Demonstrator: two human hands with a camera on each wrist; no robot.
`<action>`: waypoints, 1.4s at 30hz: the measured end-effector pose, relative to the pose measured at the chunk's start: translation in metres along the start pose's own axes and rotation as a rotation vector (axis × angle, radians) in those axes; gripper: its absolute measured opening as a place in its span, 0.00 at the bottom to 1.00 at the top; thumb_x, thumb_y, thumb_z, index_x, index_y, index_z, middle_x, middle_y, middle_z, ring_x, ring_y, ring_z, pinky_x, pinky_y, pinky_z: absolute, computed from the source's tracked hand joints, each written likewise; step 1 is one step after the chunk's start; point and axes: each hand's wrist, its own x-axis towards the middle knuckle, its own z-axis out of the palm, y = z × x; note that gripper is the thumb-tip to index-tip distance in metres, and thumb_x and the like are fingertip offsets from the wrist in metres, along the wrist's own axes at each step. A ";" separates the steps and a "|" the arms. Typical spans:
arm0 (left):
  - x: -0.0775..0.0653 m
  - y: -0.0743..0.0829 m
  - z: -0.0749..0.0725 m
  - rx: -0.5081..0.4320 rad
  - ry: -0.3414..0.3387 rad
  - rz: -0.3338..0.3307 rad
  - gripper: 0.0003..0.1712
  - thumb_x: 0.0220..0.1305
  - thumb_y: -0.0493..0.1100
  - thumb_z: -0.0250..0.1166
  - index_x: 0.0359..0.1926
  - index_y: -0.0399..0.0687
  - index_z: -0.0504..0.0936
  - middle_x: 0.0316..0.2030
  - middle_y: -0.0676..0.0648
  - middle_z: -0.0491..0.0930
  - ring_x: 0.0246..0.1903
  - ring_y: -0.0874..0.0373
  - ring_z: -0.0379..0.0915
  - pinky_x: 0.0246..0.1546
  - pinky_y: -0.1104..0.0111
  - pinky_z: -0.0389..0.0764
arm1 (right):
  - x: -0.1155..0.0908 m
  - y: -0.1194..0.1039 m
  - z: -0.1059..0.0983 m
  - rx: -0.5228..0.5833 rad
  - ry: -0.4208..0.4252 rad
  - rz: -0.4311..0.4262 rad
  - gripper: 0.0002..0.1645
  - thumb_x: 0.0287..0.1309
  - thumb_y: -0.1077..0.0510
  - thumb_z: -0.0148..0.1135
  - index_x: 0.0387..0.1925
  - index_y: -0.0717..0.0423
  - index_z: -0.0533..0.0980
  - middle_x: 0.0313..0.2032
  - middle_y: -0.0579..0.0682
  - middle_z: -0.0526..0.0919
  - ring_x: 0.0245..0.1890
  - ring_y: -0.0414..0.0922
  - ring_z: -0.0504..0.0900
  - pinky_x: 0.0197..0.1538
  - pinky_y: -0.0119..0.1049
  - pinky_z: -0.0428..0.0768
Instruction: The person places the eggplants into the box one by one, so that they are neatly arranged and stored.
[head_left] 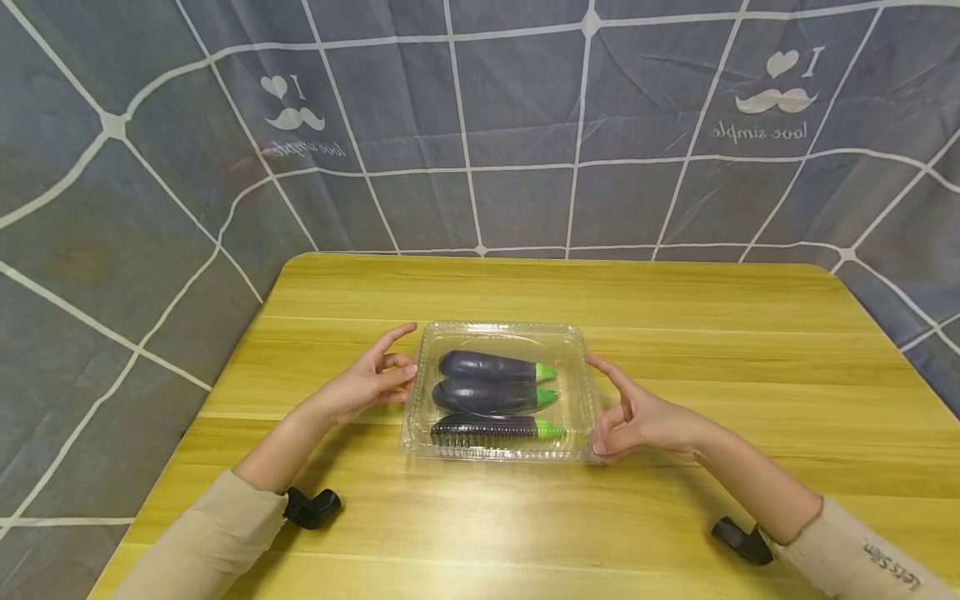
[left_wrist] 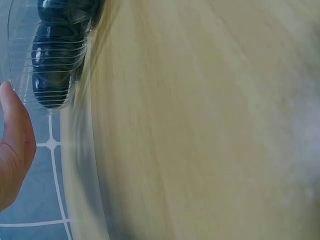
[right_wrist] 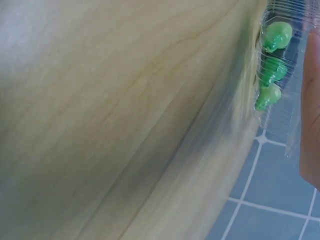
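A clear plastic clamshell container (head_left: 573, 350) with its lid down lies between my hands, over the middle of the table. Inside are three dark purple eggplants (head_left: 487, 393) side by side, their green stem ends (right_wrist: 272, 70) to the right. My left hand (head_left: 367, 383) holds the container's left side, thumb tip at the edge and index finger stretched toward the back corner. With thumb near the front right corner and index finger farther back, my right hand (head_left: 645, 421) grips the right side. The ridged wall shows close to my left hand in the left wrist view.
The yellow wood-grain table (head_left: 510, 533) extends around the container. A grey cloth with white grid lines (head_left: 517, 125) hangs behind and beside it. Black devices (head_left: 311, 508) are worn at both wrists, by the beige sleeves (head_left: 217, 533).
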 end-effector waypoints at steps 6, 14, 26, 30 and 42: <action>-0.003 0.002 0.001 0.055 -0.008 -0.016 0.39 0.70 0.38 0.50 0.73 0.50 0.38 0.40 0.45 0.66 0.35 0.59 0.69 0.37 0.69 0.79 | 0.001 -0.003 0.001 0.016 0.028 0.048 0.70 0.50 0.71 0.64 0.69 0.38 0.20 0.29 0.54 0.83 0.31 0.49 0.83 0.40 0.50 0.80; -0.020 0.009 -0.004 -0.004 -0.127 -0.108 0.43 0.70 0.41 0.51 0.72 0.45 0.31 0.49 0.38 0.64 0.40 0.56 0.72 0.42 0.66 0.79 | 0.003 -0.007 0.003 0.009 0.025 0.050 0.71 0.50 0.71 0.64 0.69 0.37 0.19 0.28 0.55 0.83 0.30 0.50 0.83 0.38 0.47 0.81; -0.034 0.010 -0.006 -0.069 -0.353 -0.184 0.54 0.61 0.34 0.62 0.72 0.49 0.29 0.45 0.44 0.65 0.39 0.54 0.74 0.44 0.59 0.78 | 0.001 -0.009 0.002 -0.026 0.029 0.060 0.70 0.51 0.70 0.63 0.68 0.36 0.19 0.28 0.54 0.83 0.30 0.49 0.83 0.39 0.47 0.81; -0.035 0.007 -0.001 -0.058 -0.367 -0.218 0.57 0.60 0.35 0.63 0.71 0.48 0.27 0.40 0.45 0.69 0.37 0.54 0.75 0.43 0.58 0.78 | 0.002 -0.009 0.003 -0.032 0.030 0.062 0.70 0.51 0.70 0.63 0.69 0.37 0.19 0.28 0.54 0.83 0.30 0.49 0.83 0.38 0.47 0.81; -0.038 0.004 0.009 -0.120 -0.373 -0.250 0.54 0.61 0.30 0.56 0.70 0.41 0.22 0.35 0.44 0.75 0.35 0.52 0.80 0.42 0.61 0.79 | 0.000 -0.004 0.009 -0.027 0.047 0.070 0.70 0.51 0.70 0.63 0.68 0.36 0.19 0.27 0.56 0.81 0.29 0.51 0.83 0.39 0.49 0.81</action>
